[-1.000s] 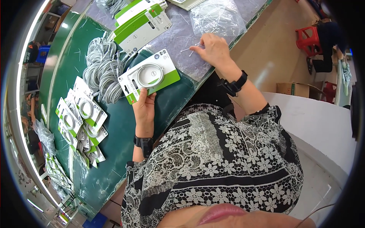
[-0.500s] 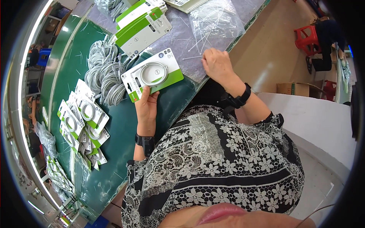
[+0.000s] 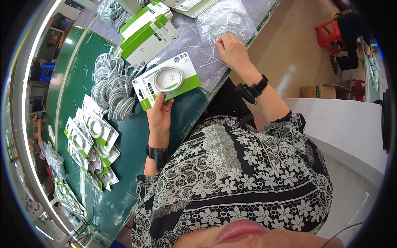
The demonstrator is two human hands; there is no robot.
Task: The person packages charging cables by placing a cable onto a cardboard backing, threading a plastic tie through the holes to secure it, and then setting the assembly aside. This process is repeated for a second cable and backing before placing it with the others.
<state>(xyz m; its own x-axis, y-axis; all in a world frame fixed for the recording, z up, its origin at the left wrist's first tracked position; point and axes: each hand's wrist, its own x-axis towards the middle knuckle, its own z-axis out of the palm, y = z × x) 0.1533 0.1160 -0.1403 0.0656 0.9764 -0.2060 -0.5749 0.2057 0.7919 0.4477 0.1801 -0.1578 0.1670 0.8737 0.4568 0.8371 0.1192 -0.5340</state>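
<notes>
The left hand (image 3: 159,115) sits just left of the frame's centre, its grip clamped on the lower edge of a packaged cable card (image 3: 167,80), a white-and-green card with a coiled white cable under clear plastic, held tilted above the green worktop (image 3: 136,144). The right hand (image 3: 231,51) is in the upper middle of the frame, its fingertips pinched together on thin white ties (image 3: 209,62) at the edge of a clear plastic bag (image 3: 225,18) that lies on a grey sheet (image 3: 198,41) covering the top part of the worktop; whether the grip holds one tie or several cannot be told. Both wrists carry black bands. Above and to the left of the held card lies a stack of white-and-green cards (image 3: 149,31). Farther left, a heap of loose grey-white coiled cables (image 3: 111,87) rests on the green surface, and below it, at the left of the frame, a spread pile of finished cable packs (image 3: 89,136) overlaps one another. In the upper right, well apart from the worktop, a red stool (image 3: 328,33) stands on the tan floor, with a cardboard box (image 3: 320,91) below it.
</notes>
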